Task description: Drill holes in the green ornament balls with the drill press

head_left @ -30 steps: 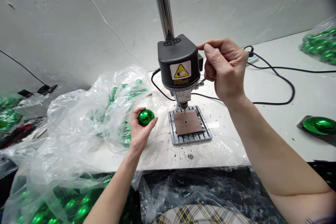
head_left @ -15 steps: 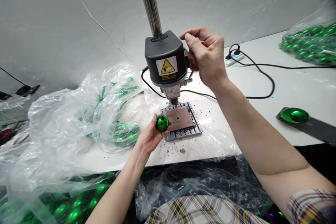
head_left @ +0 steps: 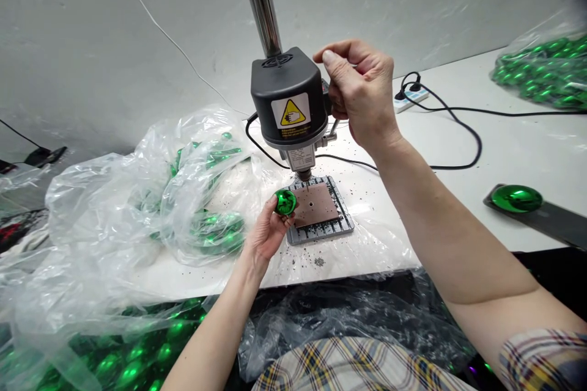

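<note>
My left hand (head_left: 268,229) is closed around a shiny green ball ornament (head_left: 285,202), its fingers under it and its thumb at the side. The ball is at the left edge of a brown board (head_left: 316,214) with a small hole, lying on the slotted grey base (head_left: 346,226) of a drill press (head_left: 287,101). A thin bit points down above the board, apart from the ball. My right hand (head_left: 362,88) is raised at the right side of the black drill head. Its fingers are curled where the metal feed handle (head_left: 334,129) runs up; the grip is partly hidden.
Clear plastic bags (head_left: 114,195) with green ornaments lie on the left. Another bag of ornaments (head_left: 545,73) stands at the far right. A power strip (head_left: 411,98) with a black cord is behind my right arm. One green ornament (head_left: 516,198) rests on a dark strip. Dark shavings litter the table.
My left hand has lifted the green ball slightly and tilted it, bringing it a little nearer the drill bit. My right hand has barely moved.
</note>
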`<state>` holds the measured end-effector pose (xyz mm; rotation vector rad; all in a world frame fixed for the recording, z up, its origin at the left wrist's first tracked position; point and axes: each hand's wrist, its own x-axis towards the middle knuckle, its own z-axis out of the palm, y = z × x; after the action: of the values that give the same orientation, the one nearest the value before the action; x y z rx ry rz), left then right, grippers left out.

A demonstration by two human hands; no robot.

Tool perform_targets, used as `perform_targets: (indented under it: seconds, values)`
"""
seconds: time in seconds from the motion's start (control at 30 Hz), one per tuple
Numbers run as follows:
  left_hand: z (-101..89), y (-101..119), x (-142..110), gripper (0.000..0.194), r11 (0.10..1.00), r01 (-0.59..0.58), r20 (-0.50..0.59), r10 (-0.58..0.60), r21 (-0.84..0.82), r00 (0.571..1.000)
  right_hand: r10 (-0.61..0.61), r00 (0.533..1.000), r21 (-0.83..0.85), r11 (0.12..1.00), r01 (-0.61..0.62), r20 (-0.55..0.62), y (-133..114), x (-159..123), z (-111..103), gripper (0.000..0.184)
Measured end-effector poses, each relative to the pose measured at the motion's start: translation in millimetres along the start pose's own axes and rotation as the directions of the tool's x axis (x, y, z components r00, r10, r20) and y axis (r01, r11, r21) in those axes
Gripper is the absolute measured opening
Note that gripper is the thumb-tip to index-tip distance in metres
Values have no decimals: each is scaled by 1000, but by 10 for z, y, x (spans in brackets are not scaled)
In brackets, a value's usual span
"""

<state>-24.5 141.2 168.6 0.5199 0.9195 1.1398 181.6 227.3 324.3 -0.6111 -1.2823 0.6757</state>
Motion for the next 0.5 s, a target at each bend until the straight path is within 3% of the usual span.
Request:
perform_targets:
  seconds: [0.1, 0.23, 0.5]
  values:
    - [-23, -39, 41, 50, 992, -116, -9, 116, 45, 993, 9, 1000, 12, 1000, -9, -25, -18, -10, 6, 29]
    - [-59, -143, 111, 60, 940, -245, -46, 263, 238, 964, 28, 999, 49, 998, -26, -45, -74, -42, 13, 21]
    - [27, -333, 303, 61, 824, -344, -24, 396, 451, 918, 9, 999, 24, 1000, -8, -32, -42, -42, -17, 21]
